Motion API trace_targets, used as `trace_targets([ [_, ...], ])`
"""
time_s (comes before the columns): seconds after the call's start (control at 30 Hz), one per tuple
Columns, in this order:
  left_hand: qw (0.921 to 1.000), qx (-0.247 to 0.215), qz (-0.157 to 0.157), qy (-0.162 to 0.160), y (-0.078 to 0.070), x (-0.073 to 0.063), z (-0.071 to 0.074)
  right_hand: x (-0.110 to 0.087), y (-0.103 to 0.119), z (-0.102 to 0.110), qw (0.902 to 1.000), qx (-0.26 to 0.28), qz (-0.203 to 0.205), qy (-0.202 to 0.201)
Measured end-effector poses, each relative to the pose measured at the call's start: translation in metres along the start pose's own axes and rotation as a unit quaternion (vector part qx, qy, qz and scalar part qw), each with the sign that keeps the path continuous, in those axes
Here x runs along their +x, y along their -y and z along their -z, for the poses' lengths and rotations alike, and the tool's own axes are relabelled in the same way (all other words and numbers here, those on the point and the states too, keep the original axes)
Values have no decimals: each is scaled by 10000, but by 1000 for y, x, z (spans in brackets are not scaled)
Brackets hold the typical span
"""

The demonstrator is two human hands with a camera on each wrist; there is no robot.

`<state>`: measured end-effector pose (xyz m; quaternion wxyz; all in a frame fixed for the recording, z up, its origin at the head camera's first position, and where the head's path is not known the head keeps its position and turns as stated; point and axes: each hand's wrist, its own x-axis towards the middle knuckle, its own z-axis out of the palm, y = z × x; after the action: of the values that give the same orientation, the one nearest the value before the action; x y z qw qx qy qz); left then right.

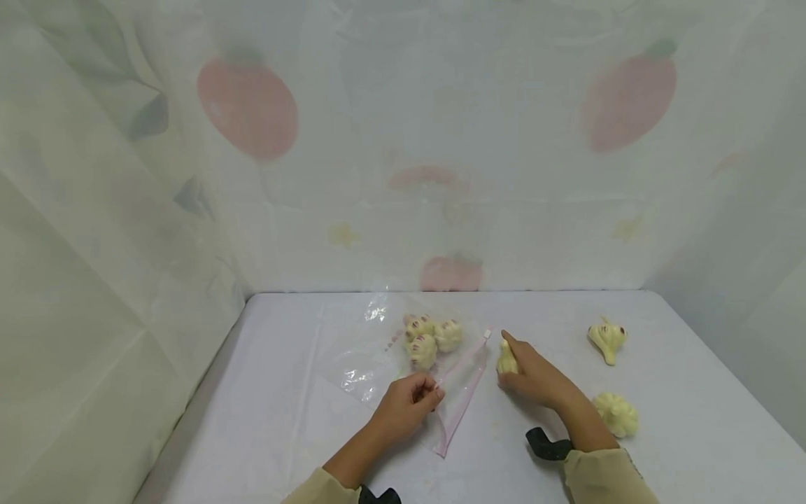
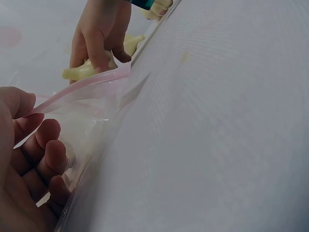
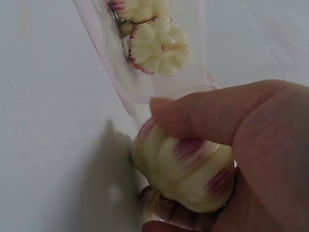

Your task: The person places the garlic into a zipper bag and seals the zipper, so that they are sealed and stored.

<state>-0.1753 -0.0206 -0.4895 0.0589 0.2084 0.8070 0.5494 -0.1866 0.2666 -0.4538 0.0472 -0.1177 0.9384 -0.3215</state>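
A clear zip bag with a pink seal lies on the table, its mouth turned to the right. Several garlic bulbs are inside it, pale with purple streaks. My left hand pinches the near edge of the mouth between thumb and forefinger, and the seal is lifted there. Just right of the mouth, my right hand grips another garlic bulb, thumb on one side and fingers round the other. In the right wrist view the bag's opening stands right beyond this bulb.
Two loose garlic bulbs lie on the white table at the right: one bulb farther back, another bulb beside the right forearm. Fruit-printed sheeting hangs behind the table and along its sides.
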Motion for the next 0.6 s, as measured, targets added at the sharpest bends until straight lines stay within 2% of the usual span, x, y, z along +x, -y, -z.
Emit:
trace_targets([
  [0.2,10000,-35,-6,-14,0,0,0,-2,1,5,9996,-89,-278,16],
  [0.4,10000,52,-53,7,3,1,-1,-1,1,4,9983,-235,-455,-264],
  [0.6,10000,58,-73,23,2,1,0,2,1,3,9964,-90,-752,-390],
])
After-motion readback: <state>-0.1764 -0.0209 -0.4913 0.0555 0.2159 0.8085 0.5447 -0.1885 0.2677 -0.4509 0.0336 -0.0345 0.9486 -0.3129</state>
